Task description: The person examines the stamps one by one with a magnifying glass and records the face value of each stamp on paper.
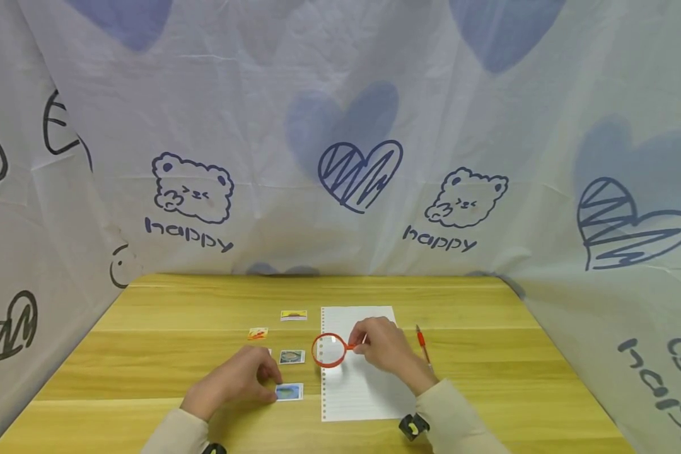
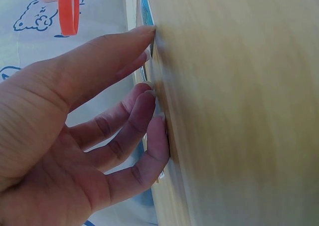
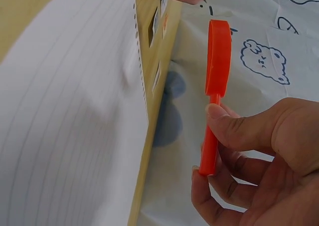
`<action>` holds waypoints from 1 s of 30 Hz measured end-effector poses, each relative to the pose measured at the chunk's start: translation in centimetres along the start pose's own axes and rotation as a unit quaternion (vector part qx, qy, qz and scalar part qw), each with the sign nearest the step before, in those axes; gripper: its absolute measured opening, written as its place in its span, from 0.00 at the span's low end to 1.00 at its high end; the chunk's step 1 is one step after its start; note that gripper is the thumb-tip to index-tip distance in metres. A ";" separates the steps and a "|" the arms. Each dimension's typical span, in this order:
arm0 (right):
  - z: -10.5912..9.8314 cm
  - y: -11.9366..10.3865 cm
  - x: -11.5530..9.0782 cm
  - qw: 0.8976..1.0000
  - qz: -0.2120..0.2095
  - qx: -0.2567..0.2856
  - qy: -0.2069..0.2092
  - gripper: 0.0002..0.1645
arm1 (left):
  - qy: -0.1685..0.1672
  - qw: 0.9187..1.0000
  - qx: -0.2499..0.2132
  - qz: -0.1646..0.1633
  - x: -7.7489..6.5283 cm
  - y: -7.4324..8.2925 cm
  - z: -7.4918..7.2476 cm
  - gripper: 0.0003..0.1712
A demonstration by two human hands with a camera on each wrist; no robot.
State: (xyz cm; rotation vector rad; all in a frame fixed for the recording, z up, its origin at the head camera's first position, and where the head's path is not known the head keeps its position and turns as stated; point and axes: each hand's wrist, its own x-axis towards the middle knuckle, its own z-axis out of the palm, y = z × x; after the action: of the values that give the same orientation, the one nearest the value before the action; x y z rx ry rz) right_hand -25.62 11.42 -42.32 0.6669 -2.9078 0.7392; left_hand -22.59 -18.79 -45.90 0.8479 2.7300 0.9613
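My right hand (image 1: 388, 348) holds a red magnifying glass (image 3: 218, 59) by its handle, thumb on one side and fingers on the other. The lens is raised over the punched left edge of a lined paper sheet (image 1: 369, 397). To the left, my left hand (image 1: 241, 379) rests low on the table, thumb and index fingertips touching the left edge of a small blue stamp-like picture (image 1: 290, 392). Its other fingers are loosely bent. Just above that picture lies a dark green one (image 1: 292, 357). Another beside it is mostly hidden behind the left hand.
A yellow picture (image 1: 294, 315) and an orange one (image 1: 258, 333) lie farther back on the wooden table (image 1: 164, 353). Right of the paper is a red pen (image 1: 422, 343). A patterned white cloth (image 1: 272, 208) hangs behind the table and at both sides.
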 end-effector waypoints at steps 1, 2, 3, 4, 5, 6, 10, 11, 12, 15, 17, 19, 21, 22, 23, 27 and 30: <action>0.1 -0.1 0.0 1.000 -0.002 0.002 -0.001 0.08 | 0.000 1.000 0.000 0.000 0.0 0.0 0.0 0.13; 0.1 -0.1 -0.1 1.000 -0.006 0.004 -0.001 0.08 | 0.000 1.000 0.001 0.001 0.0 0.0 0.0 0.13; 0.2 -0.2 -0.1 1.000 -0.008 0.006 -0.001 0.08 | 0.001 1.000 0.002 0.002 0.0 0.0 0.0 0.12; 0.3 -0.3 -0.1 1.000 -0.009 0.008 -0.001 0.08 | 0.002 1.000 0.003 0.003 0.0 0.0 0.0 0.12; 0.4 -0.3 -0.2 1.000 -0.009 0.010 -0.001 0.08 | 0.002 1.000 0.004 0.002 0.0 -0.1 0.0 0.12; 0.5 -0.4 -0.2 1.000 -0.010 0.011 -0.002 0.09 | 0.002 1.000 0.005 0.004 0.1 -0.1 0.0 0.12; 0.8 -0.6 -0.2 1.000 -0.009 0.014 -0.005 0.09 | 0.000 1.000 0.003 0.002 0.1 -0.1 0.0 0.12; 0.8 -0.7 -0.2 1.000 -0.008 0.015 -0.007 0.08 | 0.000 1.000 0.002 0.003 0.1 -0.1 0.0 0.12; 0.9 -0.7 -0.2 1.000 -0.007 0.016 -0.008 0.08 | -0.001 1.000 0.001 0.004 0.1 -0.1 0.0 0.12; 1.2 -0.9 -0.3 1.000 -0.005 0.020 -0.016 0.08 | -0.002 1.000 -0.003 0.005 0.1 -0.1 0.0 0.12; 1.3 -1.1 -0.4 1.000 -0.010 0.020 -0.016 0.08 | -0.002 1.000 -0.006 0.004 0.0 -0.1 0.0 0.12; 1.4 -1.2 -0.4 1.000 -0.013 0.020 -0.016 0.09 | -0.002 1.000 -0.007 0.002 0.0 0.0 0.0 0.12; 1.5 -1.3 -0.5 1.000 -0.014 0.021 -0.015 0.09 | -0.002 1.000 -0.007 0.001 0.0 0.0 0.0 0.12; 1.6 -1.4 -0.5 1.000 -0.016 0.020 -0.015 0.10 | -0.001 1.000 -0.008 0.000 0.0 0.0 0.0 0.12; 1.7 -1.4 -0.5 1.000 -0.014 0.022 -0.017 0.10 | -0.001 1.000 -0.008 0.001 0.0 0.0 -0.1 0.12; 1.9 -1.6 -0.5 0.999 -0.022 0.018 -0.019 0.10 | -0.002 1.000 -0.006 0.003 0.0 0.0 -0.1 0.12; 2.1 -1.8 -0.6 0.999 -0.027 0.015 -0.019 0.11 | -0.004 1.000 -0.003 -0.001 0.0 0.1 -0.1 0.12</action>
State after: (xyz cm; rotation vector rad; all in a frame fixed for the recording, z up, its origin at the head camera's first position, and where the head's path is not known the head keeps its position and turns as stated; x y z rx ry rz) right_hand -24.22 9.24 -43.52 0.7669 -2.9047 0.7733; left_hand -22.57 -18.79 -45.80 0.8462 2.7195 0.9638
